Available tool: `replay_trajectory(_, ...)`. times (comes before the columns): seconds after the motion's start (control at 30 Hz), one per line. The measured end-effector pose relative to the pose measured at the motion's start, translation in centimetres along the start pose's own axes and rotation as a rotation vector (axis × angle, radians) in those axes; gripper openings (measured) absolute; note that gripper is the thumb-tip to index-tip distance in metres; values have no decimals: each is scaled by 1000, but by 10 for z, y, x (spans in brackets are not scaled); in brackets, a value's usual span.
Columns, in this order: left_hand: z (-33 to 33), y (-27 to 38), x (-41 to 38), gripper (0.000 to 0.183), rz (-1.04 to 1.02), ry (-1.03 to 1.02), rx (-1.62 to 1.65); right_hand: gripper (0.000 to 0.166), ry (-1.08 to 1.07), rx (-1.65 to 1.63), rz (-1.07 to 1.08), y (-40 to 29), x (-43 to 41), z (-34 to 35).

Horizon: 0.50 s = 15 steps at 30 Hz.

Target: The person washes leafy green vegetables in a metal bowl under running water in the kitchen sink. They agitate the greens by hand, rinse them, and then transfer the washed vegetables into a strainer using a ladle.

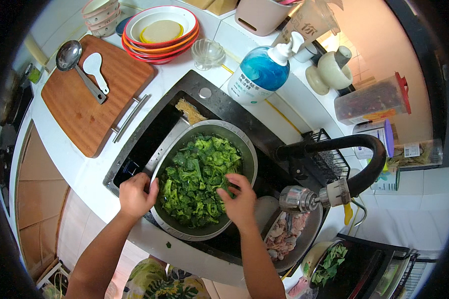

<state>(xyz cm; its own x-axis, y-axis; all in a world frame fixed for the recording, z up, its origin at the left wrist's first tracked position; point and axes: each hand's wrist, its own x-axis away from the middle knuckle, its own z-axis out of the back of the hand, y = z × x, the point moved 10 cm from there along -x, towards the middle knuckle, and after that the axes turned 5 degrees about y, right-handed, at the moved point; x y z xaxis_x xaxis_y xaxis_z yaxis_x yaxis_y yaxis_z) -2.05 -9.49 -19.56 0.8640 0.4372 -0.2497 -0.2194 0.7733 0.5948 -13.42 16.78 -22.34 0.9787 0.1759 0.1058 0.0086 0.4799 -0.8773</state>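
Note:
A round metal basin (251,149) full of broccoli florets (200,175) rests over the black sink (224,89). My left hand (137,194) grips the basin's rim at its left side, thumb toward the inside. At the right part of the basin, my right hand (240,200) is over the broccoli, with thumb and fingers closed around a small green piece. Some water seems to show around the florets. The bottom of the basin is hidden under them.
Right of the basin, raw meat pieces (284,235) lie in a metal bowl (312,239) beneath the black faucet (374,149). A wooden cutting board (93,123) with a ladle (69,56) and rice paddle (94,67) is at left. A blue soap bottle (260,74) stands behind the sink.

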Motion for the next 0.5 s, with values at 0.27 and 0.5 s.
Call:
replay_trajectory(0.27, -9, -9, 0, 21, 99, -99, 8, 47, -197, 657, 395, -7, -10, -75)
replay_trajectory(0.5, -15, 109, 3, 29, -427, -77, 123, 25, 14, 388, 380, -47, 6, -10)
